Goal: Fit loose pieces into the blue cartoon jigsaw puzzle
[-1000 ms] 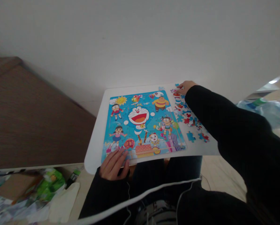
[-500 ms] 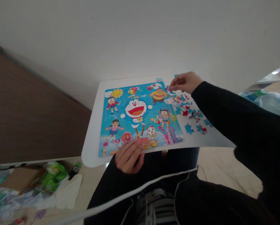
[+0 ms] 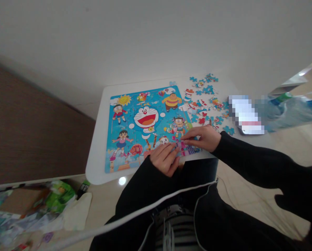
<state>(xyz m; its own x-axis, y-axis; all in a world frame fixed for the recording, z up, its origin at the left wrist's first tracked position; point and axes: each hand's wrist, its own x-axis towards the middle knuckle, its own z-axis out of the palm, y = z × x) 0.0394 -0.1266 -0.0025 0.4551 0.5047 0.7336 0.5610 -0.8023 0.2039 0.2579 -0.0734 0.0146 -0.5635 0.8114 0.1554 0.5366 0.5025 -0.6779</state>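
A jigsaw puzzle board (image 3: 124,136) with a blue cartoon picture lies on a white table (image 3: 98,146). Over its lower right part, my right hand (image 3: 204,137) is closed in a pinch on a small purple-and-pink puzzle piece (image 3: 182,144), partly hidden by the fingertips. Along the near edge, my left hand (image 3: 166,158) rests with its fingers laid out on the board, their tips close to that piece. Loose puzzle pieces (image 3: 202,113) are scattered on the table right of the board.
A phone (image 3: 246,115), blurred out, lies at the table's right end. Beyond it stand clear plastic bottles (image 3: 289,108). A white cable (image 3: 158,209) crosses in front of my body. Bags and a cardboard box (image 3: 20,200) are on the floor at left.
My right hand has come from the board's upper right down to its lower right with the purple piece. My left hand has slid right along the near edge. The view has shifted, showing the phone.
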